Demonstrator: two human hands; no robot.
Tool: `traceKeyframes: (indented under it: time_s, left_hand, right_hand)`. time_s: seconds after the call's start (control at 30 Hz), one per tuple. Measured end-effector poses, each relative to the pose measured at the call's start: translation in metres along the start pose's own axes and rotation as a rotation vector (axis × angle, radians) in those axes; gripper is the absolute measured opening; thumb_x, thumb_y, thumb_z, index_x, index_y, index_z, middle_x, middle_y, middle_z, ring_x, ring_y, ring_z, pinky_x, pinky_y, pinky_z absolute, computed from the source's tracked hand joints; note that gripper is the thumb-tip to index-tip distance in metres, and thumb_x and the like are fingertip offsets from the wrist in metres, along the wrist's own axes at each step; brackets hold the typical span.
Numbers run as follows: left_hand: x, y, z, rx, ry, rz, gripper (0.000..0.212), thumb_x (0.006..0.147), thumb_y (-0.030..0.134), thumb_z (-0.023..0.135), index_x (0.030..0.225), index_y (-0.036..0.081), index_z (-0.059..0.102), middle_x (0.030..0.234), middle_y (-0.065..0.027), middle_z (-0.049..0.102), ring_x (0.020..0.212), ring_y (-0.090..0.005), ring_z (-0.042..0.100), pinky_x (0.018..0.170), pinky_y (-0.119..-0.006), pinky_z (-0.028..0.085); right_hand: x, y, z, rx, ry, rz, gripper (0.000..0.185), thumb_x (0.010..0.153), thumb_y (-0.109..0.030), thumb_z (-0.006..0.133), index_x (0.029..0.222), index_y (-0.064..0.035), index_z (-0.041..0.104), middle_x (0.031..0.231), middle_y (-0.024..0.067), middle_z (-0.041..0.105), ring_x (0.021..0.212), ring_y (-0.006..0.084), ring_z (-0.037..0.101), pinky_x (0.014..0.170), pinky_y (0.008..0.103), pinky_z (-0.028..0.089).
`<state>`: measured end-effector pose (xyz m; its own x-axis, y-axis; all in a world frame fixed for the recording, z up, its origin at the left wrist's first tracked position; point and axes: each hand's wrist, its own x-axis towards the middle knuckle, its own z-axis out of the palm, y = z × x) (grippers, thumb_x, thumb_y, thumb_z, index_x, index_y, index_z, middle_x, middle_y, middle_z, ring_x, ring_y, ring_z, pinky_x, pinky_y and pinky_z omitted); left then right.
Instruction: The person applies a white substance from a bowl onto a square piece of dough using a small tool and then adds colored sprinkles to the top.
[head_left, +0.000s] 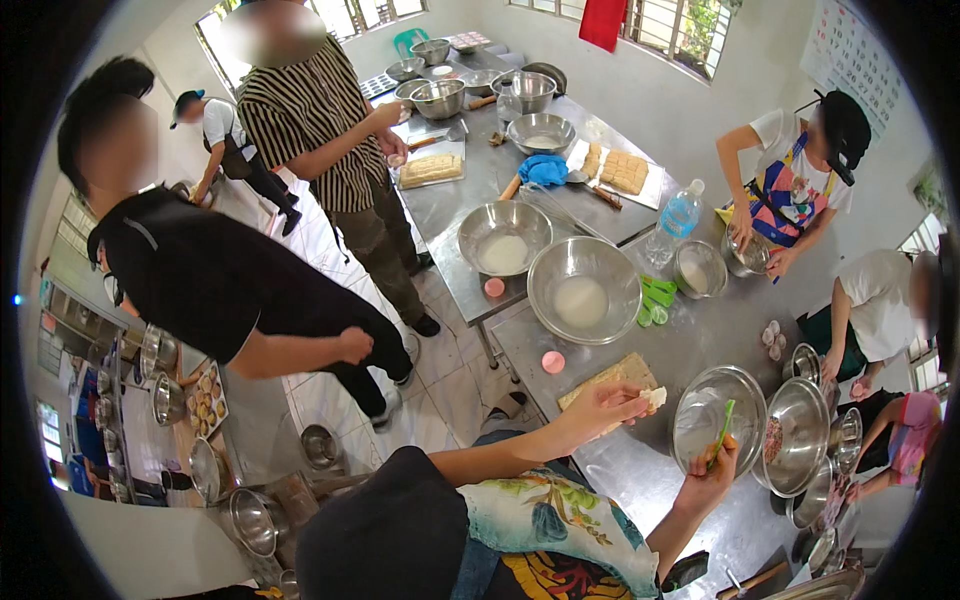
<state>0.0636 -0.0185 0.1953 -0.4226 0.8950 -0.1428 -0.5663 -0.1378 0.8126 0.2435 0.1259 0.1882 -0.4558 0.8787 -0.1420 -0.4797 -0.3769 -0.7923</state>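
Note:
My left hand pinches a small torn piece of pale bread. Just beyond and partly behind it lies a flat slab of baked bread on the steel table. My right hand grips a thin green plastic utensil at the near rim of a steel mixing bowl; the utensil's held end is hidden by my fingers. A large steel bowl with whitish liquid stands farther off, with green measuring spoons beside it and a pink cup near the table's left edge.
More steel bowls crowd the right. A water bottle, a whisk and bread on a white board lie ahead. People stand left across the aisle; a person in a colourful apron works at the right.

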Motion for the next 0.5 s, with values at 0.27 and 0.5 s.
traceKeyframes:
  time_s: [0.27, 0.5]
  left_hand:
    - [-0.015, -0.033, 0.007, -0.002, 0.085, 0.047, 0.030, 0.089, 0.024, 0.062, 0.111, 0.003, 0.059, 0.102, -0.0061, 0.066, 0.094, -0.0100, 0.060, 0.079, -0.024, 0.044]
    - [-0.007, -0.063, 0.019, 0.000, 0.115, -0.013, 0.032, 0.090, 0.023, 0.062, 0.113, 0.001, 0.059, 0.103, -0.0089, 0.065, 0.094, -0.0114, 0.058, 0.081, -0.026, 0.044]
  right_hand:
    - [-0.008, -0.004, -0.011, -0.030, -0.073, 0.047, 0.018, 0.086, -0.009, 0.049, 0.102, -0.0017, 0.053, 0.070, 0.0016, 0.044, 0.054, 0.0062, 0.033, 0.051, 0.0204, 0.027]
    - [0.010, -0.020, -0.080, -0.373, 0.225, -0.128, 0.014, 0.086, -0.006, 0.050, 0.097, 0.0000, 0.058, 0.070, -0.0012, 0.043, 0.055, 0.0049, 0.032, 0.051, 0.0203, 0.026]
